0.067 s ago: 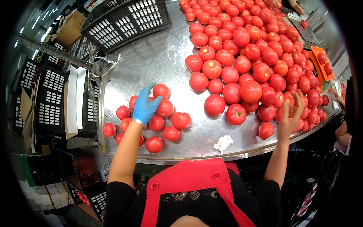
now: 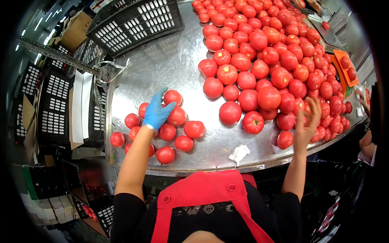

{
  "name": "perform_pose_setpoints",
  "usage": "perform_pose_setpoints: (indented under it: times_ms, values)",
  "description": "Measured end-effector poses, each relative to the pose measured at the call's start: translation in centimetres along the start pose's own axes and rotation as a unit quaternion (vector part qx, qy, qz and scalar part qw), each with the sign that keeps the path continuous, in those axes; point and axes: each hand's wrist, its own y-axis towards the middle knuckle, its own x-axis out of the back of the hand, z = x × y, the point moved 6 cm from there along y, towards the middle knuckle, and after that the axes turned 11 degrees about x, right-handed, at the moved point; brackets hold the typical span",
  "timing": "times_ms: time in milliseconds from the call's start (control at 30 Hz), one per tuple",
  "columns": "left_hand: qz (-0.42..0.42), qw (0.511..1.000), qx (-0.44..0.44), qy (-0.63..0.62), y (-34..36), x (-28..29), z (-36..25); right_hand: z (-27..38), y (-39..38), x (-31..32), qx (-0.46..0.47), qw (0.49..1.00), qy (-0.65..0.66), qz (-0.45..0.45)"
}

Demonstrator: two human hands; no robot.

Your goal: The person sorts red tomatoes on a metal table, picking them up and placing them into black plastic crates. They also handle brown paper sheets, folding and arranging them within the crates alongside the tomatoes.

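My left hand (image 2: pixel 158 112), in a blue glove, lies over a small group of red tomatoes on the left of the metal table. Its fingers are stretched out and the thumb is spread. One tomato (image 2: pixel 173 97) sits beside the fingertips and another tomato (image 2: pixel 177 116) is by the thumb; the palm's underside is hidden. My bare right hand (image 2: pixel 306 123) is raised at the near edge of the big tomato heap (image 2: pixel 269 97), fingers apart, nothing in them. A single tomato (image 2: pixel 285 139) lies just left of its wrist.
The metal table (image 2: pixel 178 65) has a raised front rim. A crumpled white tissue (image 2: pixel 239 154) lies near that rim. A black slatted crate (image 2: pixel 137 26) stands at the far left, and an orange tray (image 2: pixel 346 67) at the right. Another person's hand (image 2: pixel 362 99) shows at the right edge.
My right hand has shifted slightly left. My left hand has moved a very little to the right. The tomatoes stay in place.
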Motion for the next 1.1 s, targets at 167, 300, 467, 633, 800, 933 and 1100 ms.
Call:
perform_pose_setpoints:
  times_ms: [167, 300, 467, 633, 800, 933, 1100]
  values:
    - [0.032, 0.996, 0.045, 0.077, 3.3, -1.5, 1.2, 1.9, -2.7, -4.0, -0.009, 0.994, 0.027, 0.106]
    - [0.029, 0.998, 0.035, 0.041, 3.9, -1.2, 1.7, 2.4, -4.3, -5.0, -0.01, 0.991, 0.042, 0.13]
    - [0.041, 0.92, 0.084, -0.382, 2.2, 1.4, -1.4, 2.8, -5.2, -5.6, -0.026, 0.99, 0.079, 0.111]
    - [0.345, 0.671, 0.246, -0.608, -5.5, -1.5, -6.9, 5.1, -4.9, -8.3, -0.046, 0.973, 0.182, 0.137]
    - [0.382, 0.658, 0.299, -0.576, -10.0, -5.8, -7.1, 9.3, -4.9, -12.4, 0.02, 0.929, 0.276, 0.246]
    - [0.287, 0.693, 0.377, -0.544, -11.7, -7.8, -6.0, 12.3, -5.8, -14.4, 0.082, 0.887, 0.32, 0.322]
    - [0.366, 0.82, 0.264, -0.351, -13.1, -8.4, -5.8, 10.0, -9.0, -14.8, -0.193, 0.781, 0.494, 0.33]
